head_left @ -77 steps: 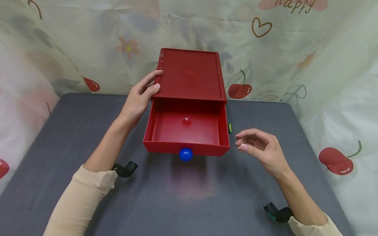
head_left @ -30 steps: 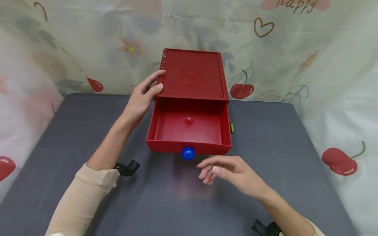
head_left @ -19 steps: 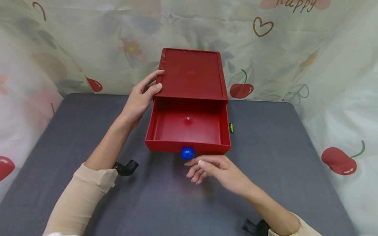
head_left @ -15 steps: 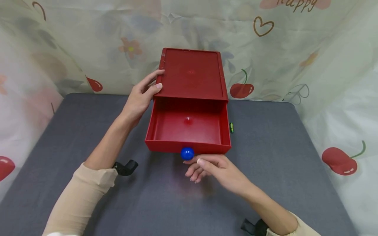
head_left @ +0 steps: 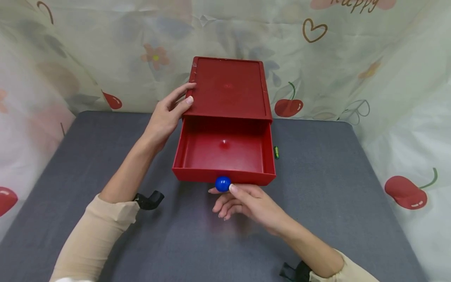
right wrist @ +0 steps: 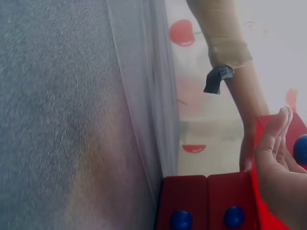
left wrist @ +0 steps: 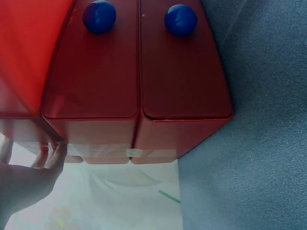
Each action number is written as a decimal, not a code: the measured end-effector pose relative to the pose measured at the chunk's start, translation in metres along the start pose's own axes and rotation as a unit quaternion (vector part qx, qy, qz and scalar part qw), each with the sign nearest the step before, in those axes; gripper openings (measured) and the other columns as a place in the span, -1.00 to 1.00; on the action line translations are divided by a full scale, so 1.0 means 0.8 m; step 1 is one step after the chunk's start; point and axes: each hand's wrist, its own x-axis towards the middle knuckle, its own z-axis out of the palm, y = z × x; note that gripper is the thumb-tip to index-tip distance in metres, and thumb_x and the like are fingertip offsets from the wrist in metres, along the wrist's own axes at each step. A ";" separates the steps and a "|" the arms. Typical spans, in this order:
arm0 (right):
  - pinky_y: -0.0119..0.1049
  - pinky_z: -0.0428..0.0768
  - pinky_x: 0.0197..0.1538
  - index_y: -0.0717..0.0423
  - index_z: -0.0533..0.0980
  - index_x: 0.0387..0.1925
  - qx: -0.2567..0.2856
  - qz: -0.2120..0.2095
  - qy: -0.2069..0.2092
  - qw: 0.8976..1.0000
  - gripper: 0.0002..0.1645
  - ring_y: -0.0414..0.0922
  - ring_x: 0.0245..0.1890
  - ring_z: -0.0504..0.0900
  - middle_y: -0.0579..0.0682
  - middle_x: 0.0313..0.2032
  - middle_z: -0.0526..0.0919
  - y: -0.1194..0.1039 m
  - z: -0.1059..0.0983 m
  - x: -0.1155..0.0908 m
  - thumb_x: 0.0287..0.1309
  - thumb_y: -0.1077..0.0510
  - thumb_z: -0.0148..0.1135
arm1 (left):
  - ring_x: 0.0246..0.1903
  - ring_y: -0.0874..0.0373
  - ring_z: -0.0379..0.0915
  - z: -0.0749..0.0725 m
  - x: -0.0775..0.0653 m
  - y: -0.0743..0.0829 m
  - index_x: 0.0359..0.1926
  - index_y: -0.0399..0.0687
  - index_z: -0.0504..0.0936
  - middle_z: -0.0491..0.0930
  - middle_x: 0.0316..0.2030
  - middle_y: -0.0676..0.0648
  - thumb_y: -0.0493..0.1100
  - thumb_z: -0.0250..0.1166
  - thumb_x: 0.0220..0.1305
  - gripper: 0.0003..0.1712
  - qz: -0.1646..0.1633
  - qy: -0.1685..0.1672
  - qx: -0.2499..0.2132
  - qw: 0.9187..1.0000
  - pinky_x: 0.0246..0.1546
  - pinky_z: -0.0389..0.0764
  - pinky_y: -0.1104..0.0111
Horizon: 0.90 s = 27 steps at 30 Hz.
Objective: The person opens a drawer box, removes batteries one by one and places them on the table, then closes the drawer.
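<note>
A red stacked drawer unit (head_left: 227, 88) stands at the back of the table, its top drawer (head_left: 223, 156) pulled out with nothing inside. At the middle of that drawer's front is a round blue knob (head_left: 222, 183). My right hand (head_left: 251, 203) has thumb and index finger at the knob, pinching it from the right, the other fingers loosely bent below. Against the unit's upper left edge rests my left hand (head_left: 165, 117), thumb and fingertips at the rim. Two lower drawers (left wrist: 187, 72) are closed, each with its own blue knob (left wrist: 181, 20).
A small green battery (head_left: 276, 152) lies on the grey table (head_left: 317, 176), just right of the drawer. Behind the unit hangs a printed curtain (head_left: 141, 39). Black wrist straps (head_left: 149, 200) stick out beneath both forearms.
My right hand has come from the right of the drawer, down and left to its front, and its thumb and index finger have reached the knob. The left hand and drawer have stayed put.
</note>
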 end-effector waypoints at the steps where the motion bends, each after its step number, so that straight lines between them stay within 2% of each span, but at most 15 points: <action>1: -0.26 0.65 -0.03 0.37 0.42 0.24 0.006 -0.001 -0.001 1.000 -0.46 -0.03 -0.22 0.67 0.22 -0.14 0.64 0.000 0.001 0.001 0.55 0.01 -0.13 | 0.35 0.12 0.24 0.000 0.000 0.000 0.43 0.32 0.36 0.21 0.43 0.16 0.09 0.19 0.43 -0.41 0.001 -0.001 0.000 1.000 0.31 0.33 0.08; 7: -0.27 0.65 -0.05 0.37 0.42 0.24 0.033 -0.006 -0.007 0.999 -0.48 -0.07 -0.25 0.66 0.19 -0.17 0.64 0.001 0.006 0.004 0.55 0.04 -0.11 | 0.40 0.16 0.15 0.000 0.001 0.000 0.43 0.30 0.36 0.19 0.44 0.16 0.06 0.21 0.42 -0.41 0.004 -0.003 -0.007 1.000 0.32 0.31 0.06; 17: -0.29 0.63 -0.06 0.31 0.46 0.21 0.063 0.008 0.007 0.998 -0.48 -0.06 -0.23 0.62 0.15 -0.18 0.63 -0.001 0.012 0.008 0.54 -0.02 -0.09 | 0.38 0.13 0.19 0.000 0.003 -0.002 0.43 0.29 0.36 0.21 0.43 0.14 0.05 0.22 0.41 -0.41 0.005 -0.006 -0.018 1.000 0.30 0.33 0.05; 27: -0.33 0.62 -0.15 0.41 0.50 0.02 0.076 -0.004 0.041 0.996 -0.45 -0.10 -0.33 0.60 0.10 -0.29 0.65 -0.003 0.015 0.012 0.51 -0.06 -0.05 | 0.36 0.10 0.22 -0.001 0.001 -0.001 0.43 0.28 0.36 0.20 0.43 0.14 0.03 0.22 0.42 -0.41 0.005 -0.005 -0.022 1.000 0.29 0.35 0.06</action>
